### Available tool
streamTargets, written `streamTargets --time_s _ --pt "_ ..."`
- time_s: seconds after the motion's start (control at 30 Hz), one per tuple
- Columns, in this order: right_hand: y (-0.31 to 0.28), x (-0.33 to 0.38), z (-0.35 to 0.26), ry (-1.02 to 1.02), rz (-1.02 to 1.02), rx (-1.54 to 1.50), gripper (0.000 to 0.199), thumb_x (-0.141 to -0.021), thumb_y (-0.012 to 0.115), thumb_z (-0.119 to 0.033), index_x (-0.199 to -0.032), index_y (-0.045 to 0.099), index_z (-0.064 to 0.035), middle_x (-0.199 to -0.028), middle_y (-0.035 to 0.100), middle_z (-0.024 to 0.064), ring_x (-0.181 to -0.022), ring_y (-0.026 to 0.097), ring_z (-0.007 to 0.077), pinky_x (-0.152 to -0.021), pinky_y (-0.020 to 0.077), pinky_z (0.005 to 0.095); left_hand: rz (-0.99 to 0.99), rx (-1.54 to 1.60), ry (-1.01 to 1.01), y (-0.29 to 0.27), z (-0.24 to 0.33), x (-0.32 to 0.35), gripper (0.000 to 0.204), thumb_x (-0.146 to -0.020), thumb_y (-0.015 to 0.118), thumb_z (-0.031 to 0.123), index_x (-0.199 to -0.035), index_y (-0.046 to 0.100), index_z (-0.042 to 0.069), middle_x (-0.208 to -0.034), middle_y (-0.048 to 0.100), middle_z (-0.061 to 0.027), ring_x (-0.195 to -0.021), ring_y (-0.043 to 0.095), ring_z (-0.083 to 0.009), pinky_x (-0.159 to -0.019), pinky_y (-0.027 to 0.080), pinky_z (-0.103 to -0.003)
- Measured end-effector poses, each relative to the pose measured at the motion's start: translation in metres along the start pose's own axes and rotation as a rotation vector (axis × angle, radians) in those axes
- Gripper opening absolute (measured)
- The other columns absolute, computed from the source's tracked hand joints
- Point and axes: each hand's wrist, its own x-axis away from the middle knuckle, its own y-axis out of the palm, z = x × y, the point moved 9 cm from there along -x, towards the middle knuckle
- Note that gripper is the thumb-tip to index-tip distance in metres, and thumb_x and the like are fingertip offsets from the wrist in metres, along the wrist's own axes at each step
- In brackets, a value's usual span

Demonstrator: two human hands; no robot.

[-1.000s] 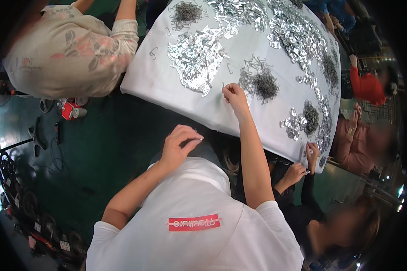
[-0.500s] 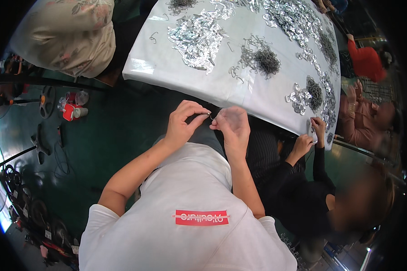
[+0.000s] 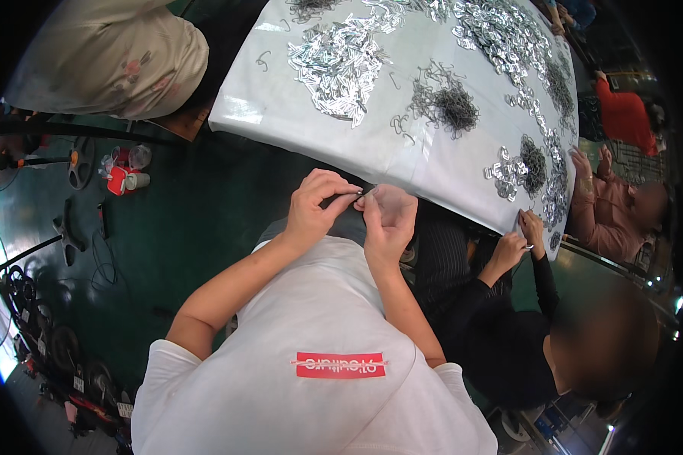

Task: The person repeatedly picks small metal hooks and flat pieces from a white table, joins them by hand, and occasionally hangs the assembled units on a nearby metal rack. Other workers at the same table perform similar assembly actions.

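Observation:
My left hand (image 3: 316,210) and my right hand (image 3: 391,226) meet just in front of the near table edge, above my lap. The left thumb and forefinger pinch a small dark metal piece (image 3: 360,194), whose exact kind is too small to tell. My right fingertips press together on a thin wire hook at the same spot, mostly covered by the fingers. On the white-covered table (image 3: 319,146), a pile of shiny metal strips (image 3: 340,72) and a heap of dark wire hooks (image 3: 451,105) lie beyond my hands.
More shiny metal pieces (image 3: 501,45) spread over the far right of the table. A co-worker in black (image 3: 501,341) sits at my right, hands at the table edge. Another person (image 3: 129,61) is at the left. A fan (image 3: 81,163) and red container (image 3: 117,180) stand on the left.
My hands have drawn closer, their fingertips now nearly touching, and the wire curve seen between them is mostly hidden. The co-worker's hands at the right have shifted slightly.

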Motion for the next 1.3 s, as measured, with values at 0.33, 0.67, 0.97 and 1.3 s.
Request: streamTargets --time_s 0.33,0.67,0.97,1.3 --pt "-0.013 -0.018 0.004 -0.175 -0.077 0.119 0.026 -0.083 0.058 0.016 -0.094 0.042 -0.0016 -0.097 0.056 0.0132 -0.077 0.062 0.0155 -0.068 0.0556 0.0266 0.046 -0.539 0.217 0.005 -0.080 -0.094 0.014 -0.079 0.070 0.010 -0.093 0.071 0.011 -0.090 0.065 -0.0026 -0.089 0.059 -0.0238 -0.077 0.045 -0.036" --pt "-0.015 -0.026 0.014 -0.140 -0.105 0.123 0.025 -0.082 0.059 0.016 -0.093 0.043 -0.0006 -0.095 0.056 0.0123 -0.077 0.061 0.0136 -0.065 0.0551 0.0245 -0.121 -0.897 0.412 0.050 -0.104 -0.131 0.015 -0.077 0.071 0.016 -0.092 0.067 0.017 -0.092 0.060 0.0044 -0.093 0.054 -0.0184 -0.075 0.040 -0.037" --pt "-0.016 -0.016 0.019 -0.098 -0.062 0.193 0.024 -0.084 0.061 0.013 -0.096 0.045 -0.0002 -0.097 0.057 0.0110 -0.078 0.063 0.0123 -0.069 0.0558 0.0246 -0.116 0.025 -0.273 0.032 -0.073 -0.101 0.016 -0.085 0.067 0.008 -0.100 0.068 0.004 -0.085 0.069 -0.0027 -0.076 0.062 -0.0109 -0.064 0.047 -0.026" --pt "-0.011 -0.009 0.017 -0.113 -0.050 0.239 0.022 -0.087 0.058 0.011 -0.097 0.044 -0.0019 -0.096 0.056 0.0097 -0.078 0.062 0.0132 -0.068 0.0542 0.0245 -0.163 0.308 -0.421 0.023 -0.005 -0.037 0.013 -0.085 0.068 0.006 -0.096 0.067 -0.002 -0.085 0.070 -0.0044 -0.075 0.064 -0.0076 -0.067 0.050 -0.022"
